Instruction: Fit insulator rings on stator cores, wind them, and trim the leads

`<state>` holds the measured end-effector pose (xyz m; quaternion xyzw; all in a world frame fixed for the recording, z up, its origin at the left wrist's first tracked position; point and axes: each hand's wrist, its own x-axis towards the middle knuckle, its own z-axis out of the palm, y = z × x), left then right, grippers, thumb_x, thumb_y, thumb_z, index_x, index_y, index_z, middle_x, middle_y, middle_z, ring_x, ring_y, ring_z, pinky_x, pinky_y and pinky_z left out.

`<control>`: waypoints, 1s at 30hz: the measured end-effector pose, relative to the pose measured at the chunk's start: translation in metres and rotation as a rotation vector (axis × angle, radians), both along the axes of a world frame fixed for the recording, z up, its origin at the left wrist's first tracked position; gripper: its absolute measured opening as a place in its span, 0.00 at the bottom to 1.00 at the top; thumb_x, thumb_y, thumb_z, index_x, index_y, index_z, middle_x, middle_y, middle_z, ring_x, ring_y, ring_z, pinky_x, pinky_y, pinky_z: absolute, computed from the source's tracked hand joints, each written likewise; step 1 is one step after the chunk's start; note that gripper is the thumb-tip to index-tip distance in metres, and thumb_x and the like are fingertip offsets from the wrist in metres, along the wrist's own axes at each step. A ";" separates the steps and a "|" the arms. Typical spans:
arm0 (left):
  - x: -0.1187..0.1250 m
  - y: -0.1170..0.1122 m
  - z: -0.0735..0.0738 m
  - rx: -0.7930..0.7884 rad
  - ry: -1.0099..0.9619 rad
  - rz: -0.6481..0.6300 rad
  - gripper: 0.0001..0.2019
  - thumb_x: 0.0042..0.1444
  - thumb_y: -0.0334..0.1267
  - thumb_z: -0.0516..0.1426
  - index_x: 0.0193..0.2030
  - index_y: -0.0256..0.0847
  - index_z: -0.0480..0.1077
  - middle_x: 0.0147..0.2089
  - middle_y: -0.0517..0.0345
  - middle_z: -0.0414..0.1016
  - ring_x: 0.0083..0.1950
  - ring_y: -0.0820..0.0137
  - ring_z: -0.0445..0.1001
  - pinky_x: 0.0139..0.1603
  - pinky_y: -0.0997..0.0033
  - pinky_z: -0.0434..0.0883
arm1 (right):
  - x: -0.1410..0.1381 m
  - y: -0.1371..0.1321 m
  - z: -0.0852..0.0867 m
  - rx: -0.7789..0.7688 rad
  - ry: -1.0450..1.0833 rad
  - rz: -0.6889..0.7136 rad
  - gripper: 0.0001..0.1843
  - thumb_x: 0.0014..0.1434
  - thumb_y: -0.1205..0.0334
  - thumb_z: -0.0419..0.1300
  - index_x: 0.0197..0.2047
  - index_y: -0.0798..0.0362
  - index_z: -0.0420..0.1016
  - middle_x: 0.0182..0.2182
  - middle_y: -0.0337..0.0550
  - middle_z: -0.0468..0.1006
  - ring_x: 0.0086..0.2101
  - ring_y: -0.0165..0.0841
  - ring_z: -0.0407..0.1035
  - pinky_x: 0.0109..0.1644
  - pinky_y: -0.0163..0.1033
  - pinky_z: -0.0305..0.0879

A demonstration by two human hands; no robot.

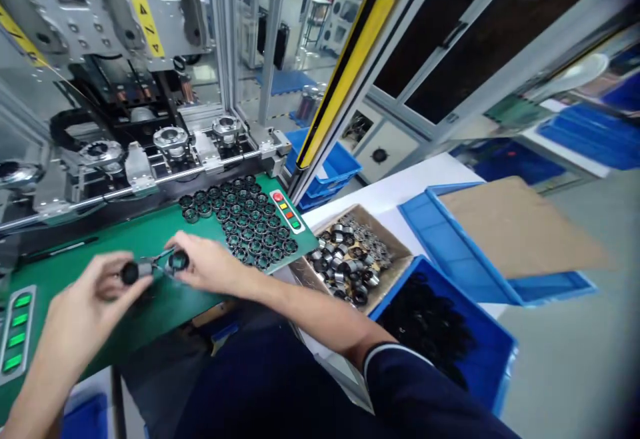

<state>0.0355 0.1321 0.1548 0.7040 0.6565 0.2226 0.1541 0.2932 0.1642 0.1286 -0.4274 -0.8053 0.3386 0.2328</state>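
My left hand (103, 289) is closed around a small cylindrical part (136, 271) with a black end and a silver-grey body. My right hand (203, 262) pinches a black ring (178, 261) just to the right of it. Thin shiny pieces (159, 263), too small to make out, bridge the gap between the two parts. Both hands are above the green worktop (210, 312). Beyond my right hand, many black rings (250, 219) lie in close rows on that worktop.
Machine fixtures with metal rings (171, 137) line the back. Button panels (287, 212) sit at both ends of the worktop. At right stand a cardboard box (400, 259) of black-and-silver parts and a blue bin (500, 352) of black pieces. A yellow-black post (345, 72) rises behind.
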 end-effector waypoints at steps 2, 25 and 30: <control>-0.005 -0.038 -0.014 -0.030 -0.042 0.059 0.32 0.53 0.80 0.62 0.54 0.65 0.80 0.35 0.65 0.87 0.40 0.40 0.91 0.42 0.36 0.87 | 0.006 -0.032 -0.016 -0.045 0.104 0.021 0.24 0.71 0.68 0.74 0.66 0.48 0.75 0.58 0.41 0.83 0.40 0.28 0.81 0.52 0.35 0.79; -0.011 -0.111 -0.069 0.058 -0.098 0.113 0.18 0.67 0.55 0.70 0.56 0.48 0.87 0.32 0.61 0.83 0.33 0.62 0.80 0.45 0.61 0.74 | -0.015 -0.089 -0.072 -0.061 0.208 -0.071 0.22 0.65 0.67 0.80 0.59 0.50 0.83 0.43 0.38 0.78 0.34 0.32 0.75 0.45 0.39 0.76; -0.009 -0.118 -0.072 0.029 -0.161 0.110 0.14 0.64 0.48 0.73 0.54 0.49 0.86 0.39 0.59 0.86 0.39 0.60 0.83 0.48 0.60 0.75 | -0.017 -0.090 -0.065 -0.037 0.168 -0.078 0.20 0.63 0.66 0.79 0.56 0.49 0.84 0.41 0.41 0.81 0.36 0.37 0.77 0.47 0.43 0.78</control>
